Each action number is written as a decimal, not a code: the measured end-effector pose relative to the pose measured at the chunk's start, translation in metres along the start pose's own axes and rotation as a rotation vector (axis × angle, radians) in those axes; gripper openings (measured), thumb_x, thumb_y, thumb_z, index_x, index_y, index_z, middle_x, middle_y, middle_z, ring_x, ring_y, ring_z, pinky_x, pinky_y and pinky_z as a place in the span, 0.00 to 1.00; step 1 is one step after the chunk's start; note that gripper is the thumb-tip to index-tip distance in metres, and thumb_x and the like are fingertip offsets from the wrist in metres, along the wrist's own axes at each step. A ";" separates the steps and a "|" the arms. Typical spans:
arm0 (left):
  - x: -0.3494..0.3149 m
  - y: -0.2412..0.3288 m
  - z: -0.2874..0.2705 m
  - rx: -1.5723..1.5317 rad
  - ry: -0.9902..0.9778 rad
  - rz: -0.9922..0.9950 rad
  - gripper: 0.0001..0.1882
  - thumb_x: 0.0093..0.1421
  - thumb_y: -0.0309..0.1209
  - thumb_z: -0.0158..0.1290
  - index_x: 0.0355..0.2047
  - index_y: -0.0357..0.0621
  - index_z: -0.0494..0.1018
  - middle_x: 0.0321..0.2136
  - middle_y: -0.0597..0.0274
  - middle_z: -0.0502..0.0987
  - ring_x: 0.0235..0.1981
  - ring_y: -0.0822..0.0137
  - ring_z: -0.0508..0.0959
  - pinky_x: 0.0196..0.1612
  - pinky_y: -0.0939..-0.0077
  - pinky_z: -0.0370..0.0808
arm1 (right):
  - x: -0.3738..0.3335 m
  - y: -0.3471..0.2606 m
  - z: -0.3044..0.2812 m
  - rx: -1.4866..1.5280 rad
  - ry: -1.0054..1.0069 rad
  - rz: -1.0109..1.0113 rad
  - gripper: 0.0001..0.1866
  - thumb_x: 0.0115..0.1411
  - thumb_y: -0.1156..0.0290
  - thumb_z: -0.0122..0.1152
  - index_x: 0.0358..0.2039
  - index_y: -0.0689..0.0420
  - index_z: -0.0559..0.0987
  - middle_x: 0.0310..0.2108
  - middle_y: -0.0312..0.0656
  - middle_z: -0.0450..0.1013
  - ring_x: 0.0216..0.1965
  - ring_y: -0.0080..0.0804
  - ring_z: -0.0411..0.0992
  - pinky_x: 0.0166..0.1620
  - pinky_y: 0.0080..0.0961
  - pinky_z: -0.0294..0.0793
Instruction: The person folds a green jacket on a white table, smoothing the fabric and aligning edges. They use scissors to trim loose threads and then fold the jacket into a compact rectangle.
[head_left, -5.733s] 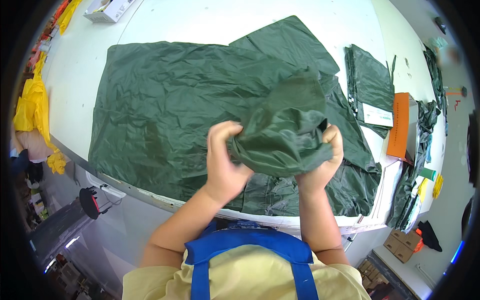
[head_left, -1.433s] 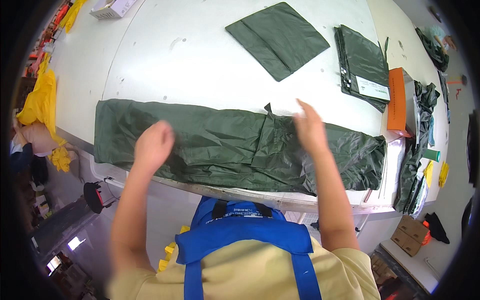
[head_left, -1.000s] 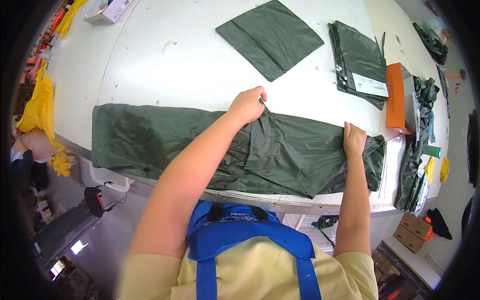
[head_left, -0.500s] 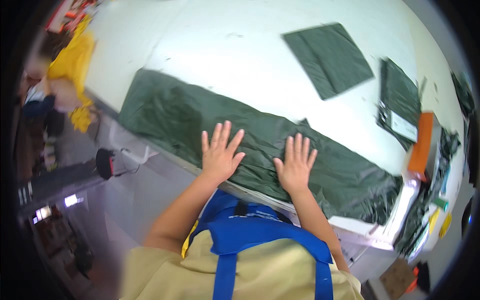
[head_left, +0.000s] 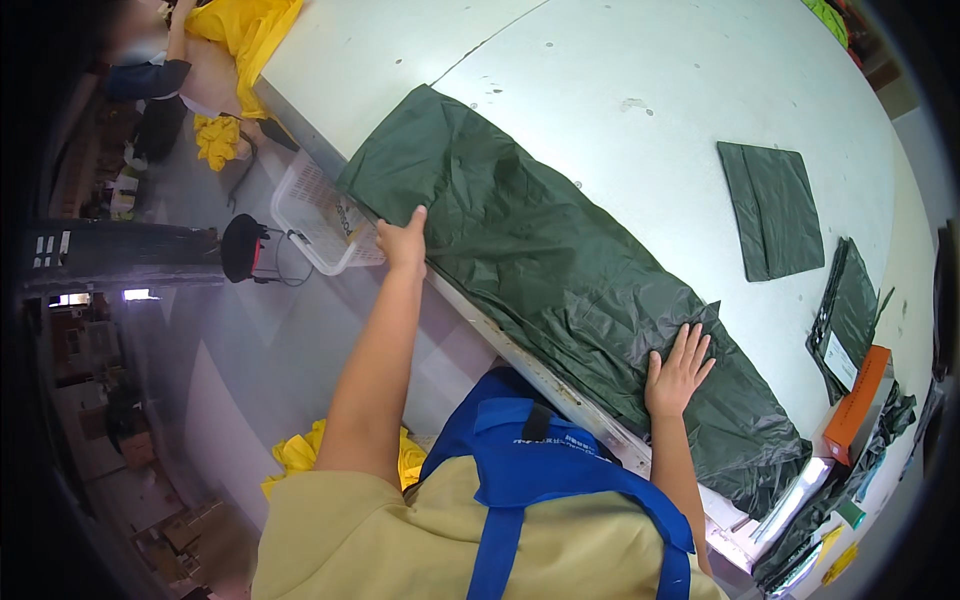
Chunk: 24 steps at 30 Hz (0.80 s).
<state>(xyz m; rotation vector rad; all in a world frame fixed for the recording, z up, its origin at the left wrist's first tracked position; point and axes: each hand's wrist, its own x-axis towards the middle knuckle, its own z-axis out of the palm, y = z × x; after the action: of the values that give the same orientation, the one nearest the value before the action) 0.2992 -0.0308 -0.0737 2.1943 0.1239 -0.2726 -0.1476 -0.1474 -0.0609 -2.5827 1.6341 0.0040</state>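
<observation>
A long, folded dark green waterproof sheet (head_left: 560, 250) lies wrinkled along the table's near edge, running from upper left to lower right. My left hand (head_left: 403, 243) is at the sheet's near edge toward its left end. Its thumb rests on top of the material and its fingers curl at the edge, partly hidden. Flat on the right half of the sheet lies my right hand (head_left: 677, 375), fingers stretched out and holding nothing.
On the white table (head_left: 640, 60) at right are a folded green square (head_left: 770, 210), a packaged green bundle (head_left: 845, 310) and an orange box (head_left: 858, 405). A white basket (head_left: 325, 225) stands below the left edge. Another person (head_left: 150, 75) is at far left near yellow material (head_left: 250, 35).
My left hand has left the middle of the sheet for its near edge at the left. The right hand still lies flat on the sheet. The view has turned and shifted left.
</observation>
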 end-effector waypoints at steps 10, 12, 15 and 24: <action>0.088 0.000 -0.011 0.242 -0.079 0.129 0.21 0.57 0.31 0.57 0.47 0.31 0.69 0.46 0.44 0.72 0.46 0.55 0.73 0.47 0.63 0.70 | 0.002 -0.008 0.005 0.011 -0.035 0.058 0.39 0.58 0.52 0.54 0.66 0.55 0.54 0.69 0.45 0.45 0.70 0.46 0.39 0.67 0.53 0.33; 0.066 0.016 -0.016 0.124 0.085 0.108 0.23 0.54 0.29 0.60 0.49 0.32 0.69 0.49 0.45 0.71 0.47 0.53 0.73 0.47 0.63 0.70 | 0.003 -0.011 -0.003 0.039 -0.046 0.059 0.39 0.59 0.51 0.54 0.66 0.55 0.55 0.69 0.45 0.45 0.70 0.47 0.39 0.67 0.54 0.33; 0.072 -0.007 -0.017 -0.079 0.125 -0.104 0.23 0.52 0.30 0.62 0.46 0.33 0.70 0.44 0.48 0.71 0.42 0.55 0.73 0.41 0.64 0.71 | 0.000 -0.026 -0.009 0.142 -0.062 0.138 0.39 0.61 0.51 0.51 0.66 0.58 0.53 0.68 0.50 0.44 0.69 0.51 0.39 0.66 0.55 0.34; 0.057 -0.010 -0.034 -0.312 -0.275 -0.271 0.17 0.54 0.33 0.62 0.37 0.35 0.71 0.35 0.60 0.70 0.32 0.70 0.69 0.33 0.76 0.72 | -0.020 -0.052 -0.012 0.299 -0.074 0.151 0.42 0.60 0.47 0.52 0.63 0.66 0.54 0.67 0.57 0.45 0.68 0.51 0.42 0.66 0.47 0.41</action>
<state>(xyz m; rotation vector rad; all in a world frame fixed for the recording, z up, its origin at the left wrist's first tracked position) 0.3579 0.0017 -0.0755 1.8097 0.2907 -0.6586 -0.1098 -0.1080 -0.0438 -2.2106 1.6566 -0.1240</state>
